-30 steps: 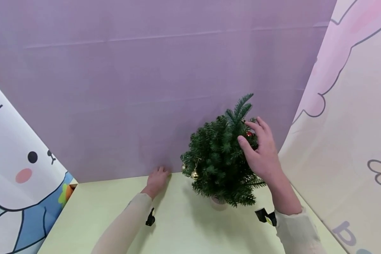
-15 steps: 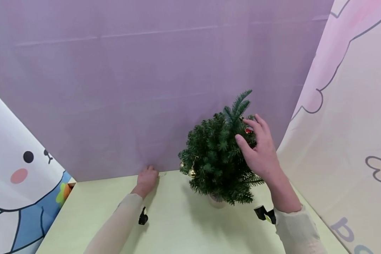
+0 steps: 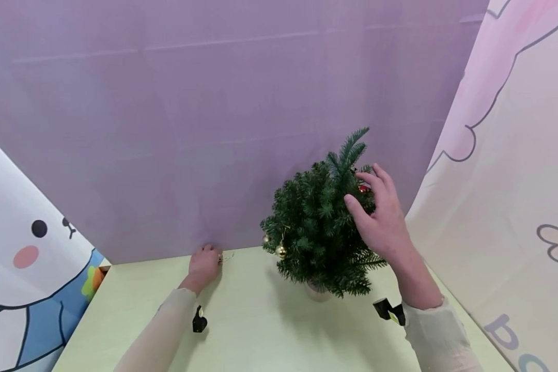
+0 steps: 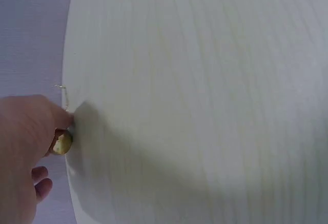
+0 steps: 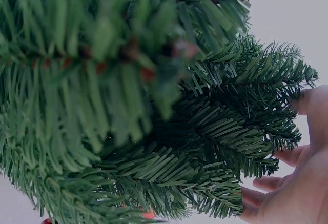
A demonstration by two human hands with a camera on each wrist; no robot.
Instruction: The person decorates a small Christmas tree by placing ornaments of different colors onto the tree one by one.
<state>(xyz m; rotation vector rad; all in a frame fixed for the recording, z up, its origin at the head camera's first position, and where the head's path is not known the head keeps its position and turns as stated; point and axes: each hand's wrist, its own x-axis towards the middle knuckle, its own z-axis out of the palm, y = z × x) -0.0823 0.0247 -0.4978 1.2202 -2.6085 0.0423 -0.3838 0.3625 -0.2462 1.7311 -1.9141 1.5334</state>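
At the table's back edge, my left hand (image 3: 204,266) holds a small gold Christmas bauble (image 4: 62,143) between its thumb and fingers. A thin gold hanging string (image 4: 65,97) sticks out past the fingers. A small green artificial Christmas tree (image 3: 313,227) stands upright on a pale base (image 3: 317,293). My right hand (image 3: 382,222) is at its upper right side, thumb and fingers wide apart, fingertips touching the branches (image 5: 236,106). A gold bauble (image 3: 281,251) hangs on the tree's left with another partly hidden beside it, and a red bauble (image 3: 363,189) shows near my right fingers.
The pale yellow table (image 3: 246,320) meets a purple cloth backdrop (image 3: 167,155) behind. A cartoon-printed panel (image 3: 28,248) borders the left, and a cream and pink one (image 3: 507,222) the right. Black wrist cameras (image 3: 200,320) sit at both wrists.
My left hand has slid left along the back edge, away from the tree, and the gold bauble and its string have come into sight at its fingers. My right hand stays at the tree.
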